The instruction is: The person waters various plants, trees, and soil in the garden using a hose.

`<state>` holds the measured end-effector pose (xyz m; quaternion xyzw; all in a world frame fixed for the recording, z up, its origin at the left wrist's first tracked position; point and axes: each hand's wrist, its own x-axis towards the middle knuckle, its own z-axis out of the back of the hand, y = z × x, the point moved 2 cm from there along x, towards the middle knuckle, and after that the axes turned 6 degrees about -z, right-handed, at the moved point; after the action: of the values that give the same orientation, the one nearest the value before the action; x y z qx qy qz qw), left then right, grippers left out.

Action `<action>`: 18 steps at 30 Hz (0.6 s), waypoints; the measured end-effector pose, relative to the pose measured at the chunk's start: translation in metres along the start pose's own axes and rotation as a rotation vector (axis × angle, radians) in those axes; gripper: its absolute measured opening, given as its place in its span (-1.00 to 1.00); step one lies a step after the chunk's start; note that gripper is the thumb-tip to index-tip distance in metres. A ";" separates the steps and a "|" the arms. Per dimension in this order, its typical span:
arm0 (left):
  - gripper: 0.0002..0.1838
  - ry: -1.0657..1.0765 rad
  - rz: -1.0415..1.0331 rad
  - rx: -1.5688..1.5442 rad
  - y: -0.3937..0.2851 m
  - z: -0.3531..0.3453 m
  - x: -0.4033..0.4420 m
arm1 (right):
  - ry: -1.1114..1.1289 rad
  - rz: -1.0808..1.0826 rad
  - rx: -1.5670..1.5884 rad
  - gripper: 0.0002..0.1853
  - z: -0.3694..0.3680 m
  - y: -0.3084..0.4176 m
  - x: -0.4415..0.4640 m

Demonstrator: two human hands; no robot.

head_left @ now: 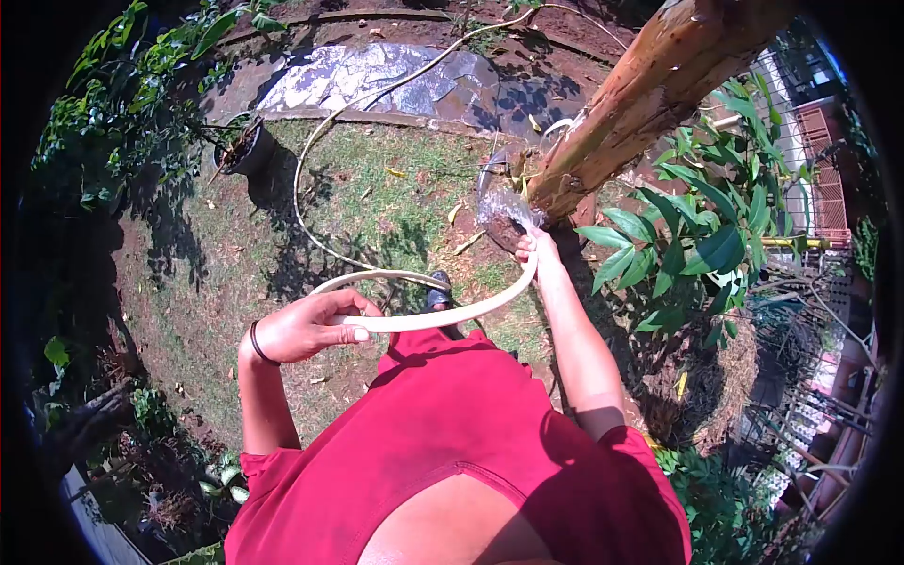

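A pale garden hose [452, 318] curves in front of my red shirt. My left hand [299, 330] is closed around one stretch of it, thumb lying along the hose. At the hose's end, my right hand [540, 256] grips it with the fingers wrapped round. Clear water [508, 207] sprays from there over the soil at the foot of a peeling tree trunk [640, 104]. Behind my left hand the hose loops back and runs over the grass toward the far path. My right fingers partly hide the hose's mouth.
A potted plant [247, 149] stands at the left on patchy grass [377, 188]. Beyond lies a paved slab [377, 80]. Leafy branches [687, 221] reach in at the right, near a heap of dry grass [716, 377]. My shoe [439, 290] shows below the hose.
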<state>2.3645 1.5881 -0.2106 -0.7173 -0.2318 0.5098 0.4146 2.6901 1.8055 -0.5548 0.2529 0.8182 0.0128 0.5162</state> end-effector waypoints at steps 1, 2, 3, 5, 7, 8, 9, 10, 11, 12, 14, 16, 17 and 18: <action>-0.62 -0.009 -0.002 -0.006 0.006 0.014 -0.002 | 0.013 0.046 0.006 -0.85 -0.032 0.017 -0.005; -0.62 -0.028 -0.036 0.025 0.012 0.027 -0.004 | 0.025 0.092 0.014 -0.81 -0.064 0.034 -0.013; -0.61 -0.046 -0.071 0.056 0.014 0.039 -0.006 | 0.066 0.112 0.004 -0.79 -0.083 0.049 -0.006; -0.60 -0.069 -0.029 0.017 0.007 0.055 -0.015 | 0.150 0.161 -0.047 -0.77 -0.119 0.073 0.003; -0.60 -0.125 -0.025 -0.037 0.012 0.070 -0.024 | 0.102 0.138 -0.133 -0.87 -0.153 0.082 0.009; -0.60 -0.133 -0.031 -0.039 0.011 0.076 -0.030 | 0.084 0.150 -0.176 -0.91 -0.165 0.086 0.015; -0.60 -0.180 -0.041 -0.108 0.008 0.081 -0.036 | 0.086 0.147 -0.177 -0.91 -0.177 0.086 0.023; -0.60 -0.226 -0.051 -0.178 0.007 0.085 -0.040 | 0.088 0.143 -0.178 -0.91 -0.188 0.082 0.031; -0.62 -0.261 -0.061 -0.165 0.012 0.092 -0.043 | 0.062 0.158 -0.185 -0.90 -0.198 0.077 0.040; -0.62 -0.269 -0.070 -0.169 0.013 0.097 -0.046 | 0.034 0.139 -0.171 -0.89 -0.207 0.072 0.050; -0.63 -0.380 -0.053 -0.158 0.013 0.109 -0.051 | -0.003 0.109 -0.155 -0.89 -0.228 0.061 0.064; -0.67 -0.445 -0.077 -0.145 0.021 0.124 -0.053 | -0.024 0.072 -0.178 -0.86 -0.250 0.053 0.080; -0.68 -0.510 -0.078 -0.046 0.022 0.132 -0.055 | -0.025 0.041 -0.186 -0.85 -0.263 0.050 0.087; -0.69 -0.574 -0.079 0.055 0.021 0.139 -0.056 | -0.026 0.010 -0.192 -0.85 -0.276 0.047 0.094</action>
<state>2.2134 1.5844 -0.2167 -0.5227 -0.3535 0.6814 0.3709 2.4420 1.9526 -0.4916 0.2065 0.8051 0.0908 0.5486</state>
